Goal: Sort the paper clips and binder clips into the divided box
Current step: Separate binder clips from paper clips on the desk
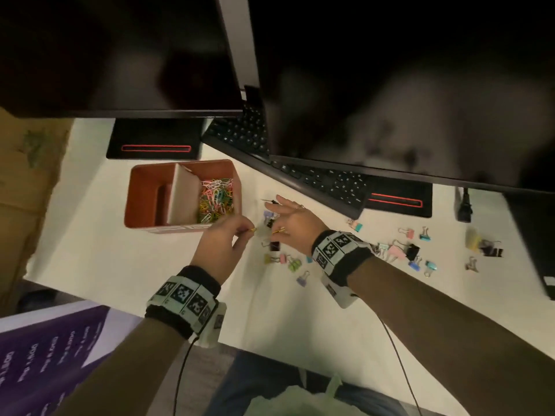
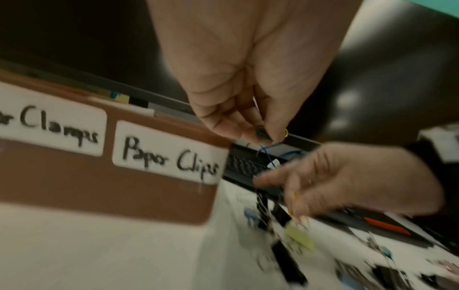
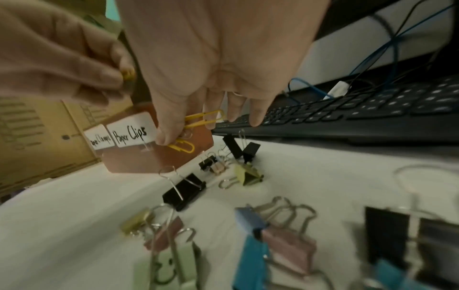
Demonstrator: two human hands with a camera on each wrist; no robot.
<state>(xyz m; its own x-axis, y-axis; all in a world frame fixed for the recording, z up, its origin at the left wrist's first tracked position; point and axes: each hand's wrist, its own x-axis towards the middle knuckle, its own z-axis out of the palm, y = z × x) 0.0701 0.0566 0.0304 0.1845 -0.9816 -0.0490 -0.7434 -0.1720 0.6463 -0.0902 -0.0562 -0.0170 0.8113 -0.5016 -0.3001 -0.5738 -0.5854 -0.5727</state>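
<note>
Nearest you, a purple sheet (image 1: 51, 349) overlaps the white counter's (image 1: 120, 265) edge. Your left hand (image 1: 222, 238) pinches a yellow paper clip (image 1: 251, 230) just before the box (image 1: 144, 193). Your right hand (image 1: 295, 219) pinches yellow clips (image 3: 203, 119) under the thumb, other fingers spread. Binder clips (image 1: 402, 250) lie scattered to the right. The box's right compartment holds paper clips (image 1: 216, 199). Beyond: a keyboard (image 1: 315, 175), two dark monitors (image 1: 120, 55), a carton (image 1: 24, 175) at left.

The brown divided box (image 1: 183, 196) is standing upright, with colourful paper clips (image 1: 216, 199) lying in its right compartment. Binder clips (image 1: 402, 250) are lying scattered on the worktop (image 1: 96, 259) to its right.
</note>
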